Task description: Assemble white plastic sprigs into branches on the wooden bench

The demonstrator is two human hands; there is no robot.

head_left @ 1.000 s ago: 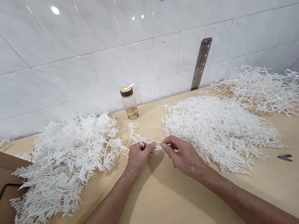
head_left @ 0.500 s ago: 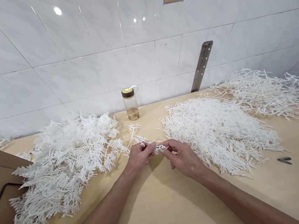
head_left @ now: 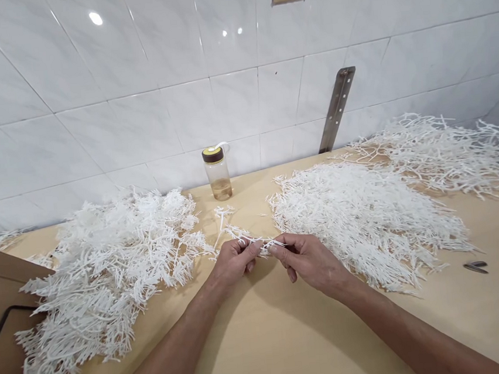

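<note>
Both hands meet above the table's middle on one thin white plastic branch (head_left: 238, 232) with small twigs. My left hand (head_left: 234, 263) pinches it between thumb and fingers. Close by on the right, my right hand (head_left: 308, 262) pinches the branch's other end, thumb and forefinger pressed together. Exactly how the pieces join between the fingertips is too small to make out. Just beyond the hands lies another small white sprig (head_left: 222, 216). A big heap of bushy white branches (head_left: 127, 251) spreads to the left, and a flatter pile of fine white sprigs (head_left: 363, 220) lies to the right.
A bottle (head_left: 218, 175) with a dark and yellow lid stands near the tiled wall. Bare white stems (head_left: 449, 153) are piled at the far right. Small dark snips (head_left: 475, 267) lie at right. A brown box (head_left: 7, 328) borders the left; a metal bracket (head_left: 337, 111) leans against the wall.
My right hand has shifted very slightly to the right and its fingers have moved along the branch. My left hand stays almost in place, still pinching it.
</note>
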